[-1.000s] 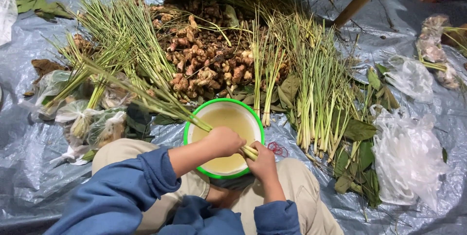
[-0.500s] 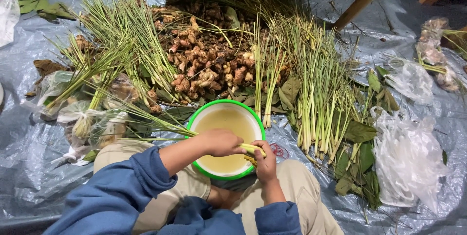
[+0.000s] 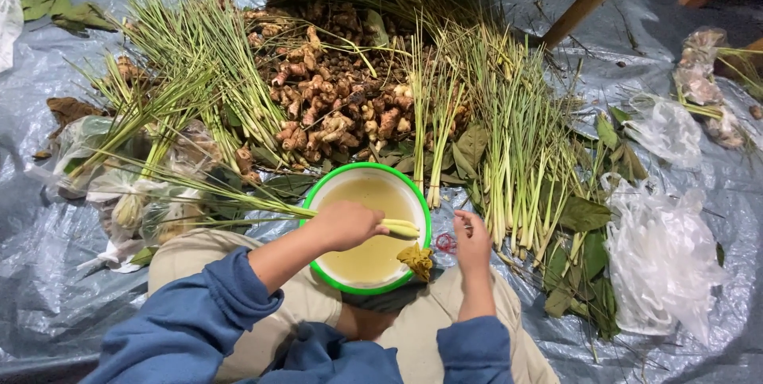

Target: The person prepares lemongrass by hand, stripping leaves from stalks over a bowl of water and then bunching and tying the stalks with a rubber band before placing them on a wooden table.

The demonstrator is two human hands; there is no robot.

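Holding lemongrass stalks over green-rimmed bowl, left hand seemingly closed.

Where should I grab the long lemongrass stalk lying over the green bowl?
Probably by the thick pale base, as the left hand does over the bowl. The stalk thins into floppy leaves trailing left, so come from above at the firm end and close around it.

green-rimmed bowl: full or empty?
Partly full. The bowl sits upright holding murky yellowish liquid; the left hand holds lemongrass stalks over it.
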